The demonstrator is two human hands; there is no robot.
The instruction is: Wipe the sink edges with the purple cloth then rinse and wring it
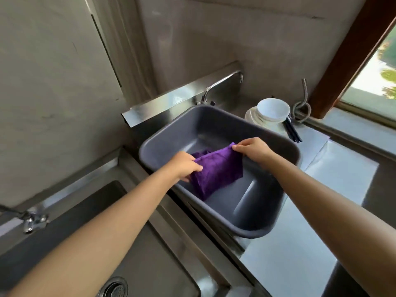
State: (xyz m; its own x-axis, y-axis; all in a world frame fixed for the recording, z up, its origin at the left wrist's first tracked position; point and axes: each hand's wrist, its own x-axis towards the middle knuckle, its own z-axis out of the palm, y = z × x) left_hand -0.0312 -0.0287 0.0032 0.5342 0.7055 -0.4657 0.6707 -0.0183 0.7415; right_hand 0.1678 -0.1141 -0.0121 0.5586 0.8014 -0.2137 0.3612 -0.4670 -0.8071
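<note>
A purple cloth (pixel 216 172) hangs stretched between both my hands, over the inside of a dark grey plastic basin (pixel 276 211). My left hand (pixel 185 166) pinches the cloth's left edge. My right hand (pixel 252 147) grips its upper right corner. The cloth's lower end droops toward the basin floor. A steel sink (pixel 154 254) lies at the lower left, with a round drain strainer (pixel 113 288) in it. A tap (pixel 222 84) stands behind the basin, its spout pointing right.
White bowls and plates (pixel 270 114) are stacked at the back right, with dark chopsticks (pixel 292 131) beside them. A coiled metal hose (pixel 302 108) sits near the window sill. A second tap (pixel 32 219) is at the left. Shiny foil covers the counter (pixel 321 211) on the right.
</note>
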